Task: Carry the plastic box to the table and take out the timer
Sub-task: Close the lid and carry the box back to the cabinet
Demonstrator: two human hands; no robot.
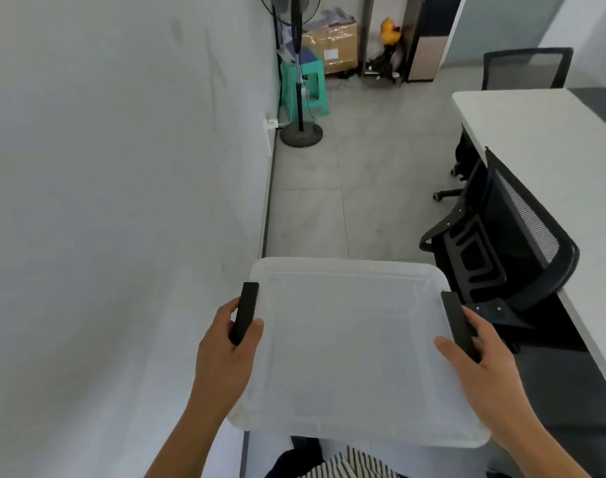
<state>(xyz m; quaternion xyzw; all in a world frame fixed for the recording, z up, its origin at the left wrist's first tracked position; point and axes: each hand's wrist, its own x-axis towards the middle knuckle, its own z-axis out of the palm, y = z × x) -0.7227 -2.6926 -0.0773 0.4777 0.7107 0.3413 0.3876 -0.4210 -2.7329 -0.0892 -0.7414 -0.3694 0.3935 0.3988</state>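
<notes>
A translucent white plastic box with its lid on is held in the air in front of me, above the floor. My left hand grips the black latch handle on its left side, thumb on the lid. My right hand grips the black latch handle on its right side. The lid is frosted, so whatever is inside, including the timer, stays hidden. The white table stands ahead on the right, apart from the box.
A black mesh office chair sits pushed against the table's near side, just right of the box. Another chair stands behind the table. A white wall runs along the left. A fan stand, green stool and cardboard box are at the far end.
</notes>
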